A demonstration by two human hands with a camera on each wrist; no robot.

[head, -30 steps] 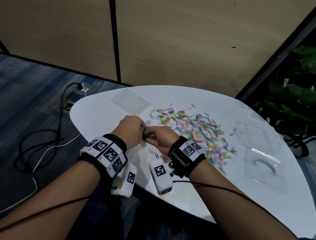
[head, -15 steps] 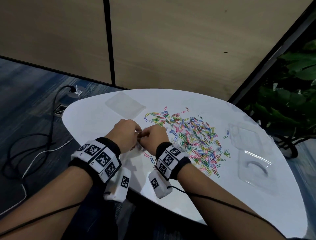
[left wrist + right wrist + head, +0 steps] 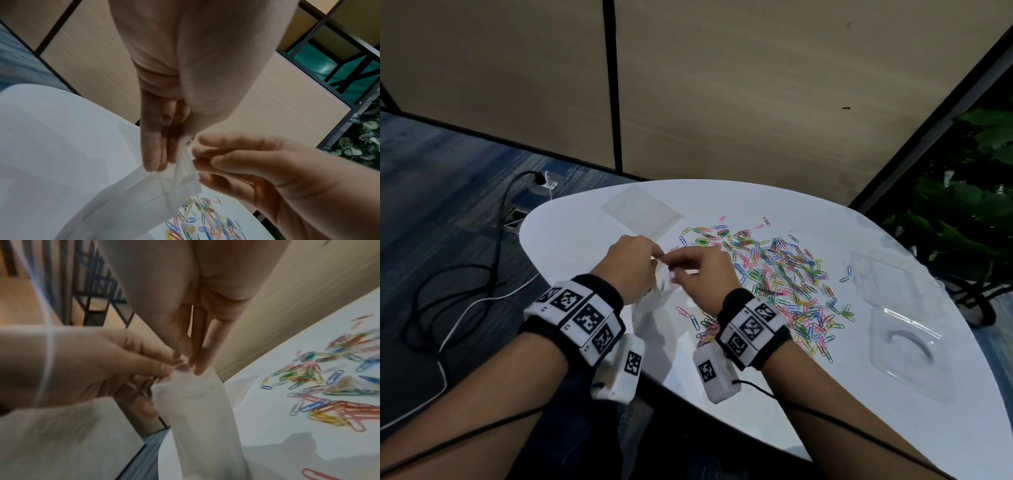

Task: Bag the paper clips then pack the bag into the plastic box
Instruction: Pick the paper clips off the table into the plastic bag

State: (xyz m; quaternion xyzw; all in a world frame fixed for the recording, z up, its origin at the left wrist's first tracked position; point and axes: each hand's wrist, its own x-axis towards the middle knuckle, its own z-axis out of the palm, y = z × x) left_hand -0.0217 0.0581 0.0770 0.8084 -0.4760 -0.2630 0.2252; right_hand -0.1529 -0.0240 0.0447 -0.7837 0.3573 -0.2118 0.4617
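Pinching the top edge of a clear bag [image 3: 661, 291], the left hand [image 3: 631, 265] and right hand [image 3: 703, 274] meet fingertip to fingertip above the white table [image 3: 571, 240] (bag hanging between them). Paper clips [image 3: 784, 277] lie scattered just right; the plastic box [image 3: 904, 346] sits farther right.

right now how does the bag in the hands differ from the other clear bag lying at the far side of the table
The held bag is lifted, pinched at its top edge by the left hand and right hand, and hangs crumpled. The spare bag lies flat and untouched at the table's far left edge. Both are small, clear and plastic.
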